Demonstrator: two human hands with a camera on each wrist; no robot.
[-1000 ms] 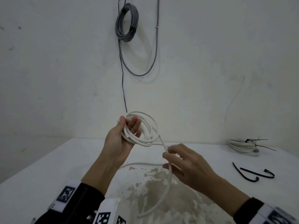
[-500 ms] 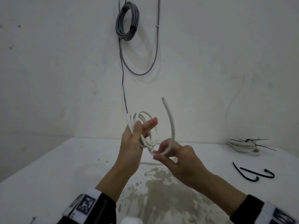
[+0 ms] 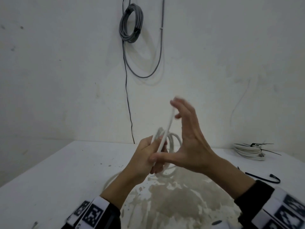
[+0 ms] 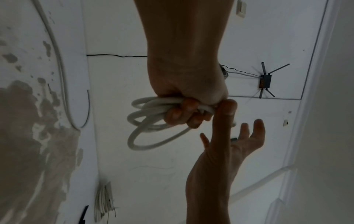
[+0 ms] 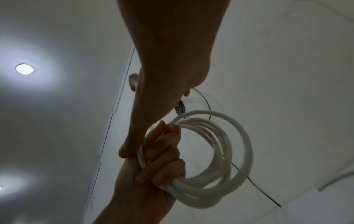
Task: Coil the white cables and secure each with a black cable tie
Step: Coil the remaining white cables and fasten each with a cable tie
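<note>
A white table [image 3: 54, 176] set against a pale wall, its top worn to a large brownish patch [image 3: 178, 200] at the near middle; at the far right edge lies a coiled white cable [image 3: 247, 152] bound with a black cable tie [image 3: 257, 145]; nearer, well apart from the coil, lie loose black cable ties [image 3: 265, 178], curved, flat on the surface.

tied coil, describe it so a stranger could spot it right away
Start at the white table and follow its back edge to the far right, near the wall. The tied coil lies flat there, a white bundle; unlike the grey coil hanging on the wall, it has black tie tails sticking out.
</note>
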